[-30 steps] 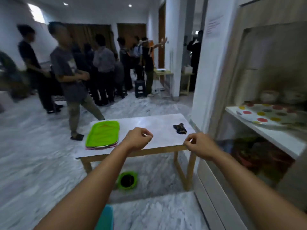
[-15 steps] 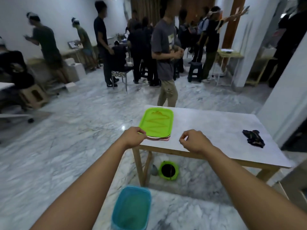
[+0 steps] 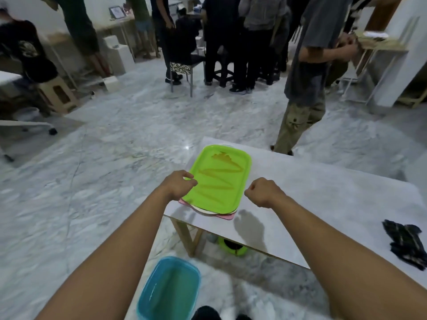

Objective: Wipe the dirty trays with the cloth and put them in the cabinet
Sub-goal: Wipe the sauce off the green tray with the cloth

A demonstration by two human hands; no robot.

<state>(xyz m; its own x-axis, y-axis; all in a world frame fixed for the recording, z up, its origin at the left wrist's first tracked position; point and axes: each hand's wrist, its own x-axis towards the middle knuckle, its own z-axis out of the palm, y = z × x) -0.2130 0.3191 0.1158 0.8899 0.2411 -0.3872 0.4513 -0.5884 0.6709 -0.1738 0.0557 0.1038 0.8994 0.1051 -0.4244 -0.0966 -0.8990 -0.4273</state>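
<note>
Your left hand (image 3: 176,184) and right hand (image 3: 263,192) flank the tray (image 3: 219,181), fingers (image 3: 187,179) curled on nothing; it looks light, stiff, slick, so grip its long rims.

A blue plastic basin (image 3: 168,289) sits on the marble floor (image 3: 115,158) just beside a white-topped wooden table (image 3: 323,204), and a round green container (image 3: 233,247) lies under that table. Farther back, several people (image 3: 305,65) stand near a chair (image 3: 184,63), with a beige stool (image 3: 57,94) at the left.
</note>
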